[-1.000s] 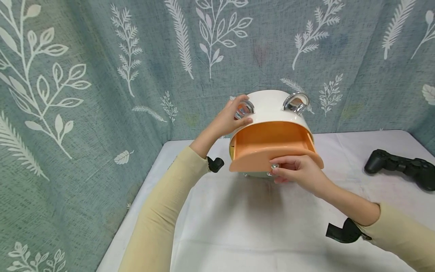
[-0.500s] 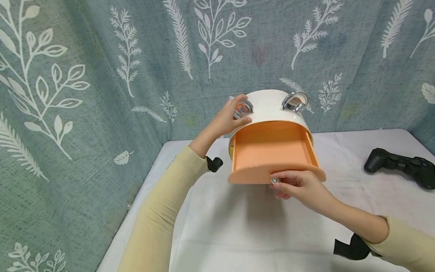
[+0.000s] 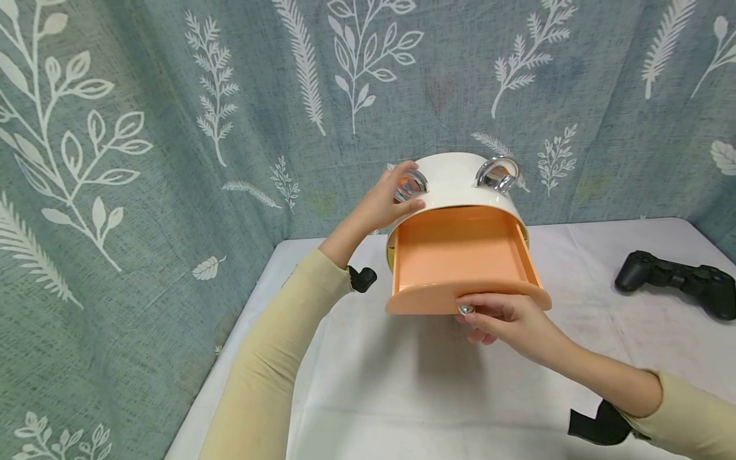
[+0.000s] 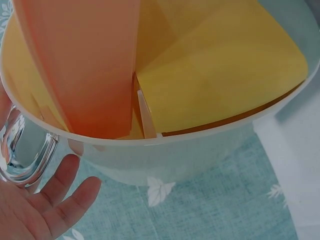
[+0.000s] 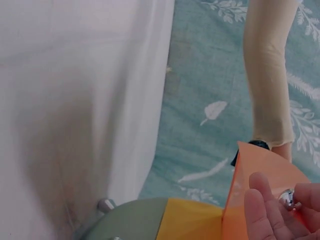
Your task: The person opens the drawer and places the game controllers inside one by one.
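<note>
A glossy white rounded drawer box (image 3: pixel 451 176) with two chrome rings on top stands toward the back of the table. Its orange drawer (image 3: pixel 422 300) is pulled well out, and no contents show inside. My right hand (image 3: pixel 512 321) pinches the drawer's silver knob (image 3: pixel 466 309) between thumb and forefinger. At the box's upper left, my left hand (image 3: pixel 386 199) holds the left chrome ring (image 4: pixel 30 150), thumb against the white shell. Below the orange drawer, a yellow section (image 4: pixel 220 65) shows in the left wrist view, and a green section (image 5: pixel 130 220) in the right wrist view.
A black game controller (image 3: pixel 678 284) lies on the white tablecloth (image 3: pixel 368 396) at the right. A leaf-patterned green-blue curtain (image 3: pixel 241 102) hangs close behind the box and along the left side. Small silver feet (image 5: pixel 106 205) jut from the box's underside.
The orange drawer has slid farther out toward me, with my right hand on its knob moving along, mostly in the first half second. My left hand has stayed at the ring.
</note>
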The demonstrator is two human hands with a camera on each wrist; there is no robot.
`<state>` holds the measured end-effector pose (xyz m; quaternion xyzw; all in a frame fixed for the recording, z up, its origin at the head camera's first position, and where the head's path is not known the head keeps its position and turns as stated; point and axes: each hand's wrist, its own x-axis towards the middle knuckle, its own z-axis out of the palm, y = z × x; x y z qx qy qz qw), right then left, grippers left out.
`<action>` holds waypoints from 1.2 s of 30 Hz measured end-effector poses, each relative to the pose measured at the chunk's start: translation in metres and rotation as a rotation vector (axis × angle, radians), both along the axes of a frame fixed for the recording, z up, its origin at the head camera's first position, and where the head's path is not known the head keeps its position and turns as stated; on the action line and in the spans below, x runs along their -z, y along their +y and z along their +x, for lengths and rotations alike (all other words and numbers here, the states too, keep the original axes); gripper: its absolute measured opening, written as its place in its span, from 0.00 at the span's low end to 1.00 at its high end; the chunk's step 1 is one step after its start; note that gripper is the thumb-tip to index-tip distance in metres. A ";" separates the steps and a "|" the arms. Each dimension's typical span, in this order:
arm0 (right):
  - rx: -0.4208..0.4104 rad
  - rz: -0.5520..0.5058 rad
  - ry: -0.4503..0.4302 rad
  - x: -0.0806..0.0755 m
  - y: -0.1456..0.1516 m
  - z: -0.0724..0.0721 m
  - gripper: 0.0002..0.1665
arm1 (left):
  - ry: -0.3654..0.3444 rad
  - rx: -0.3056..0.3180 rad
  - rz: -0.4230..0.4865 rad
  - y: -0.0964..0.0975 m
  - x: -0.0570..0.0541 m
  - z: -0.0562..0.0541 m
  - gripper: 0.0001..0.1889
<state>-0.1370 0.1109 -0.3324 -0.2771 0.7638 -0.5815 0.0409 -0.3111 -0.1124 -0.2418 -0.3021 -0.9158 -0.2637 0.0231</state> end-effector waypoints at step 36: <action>0.427 0.512 0.229 -0.044 0.160 -0.043 0.31 | -0.019 -0.004 0.006 -0.001 0.001 -0.001 0.35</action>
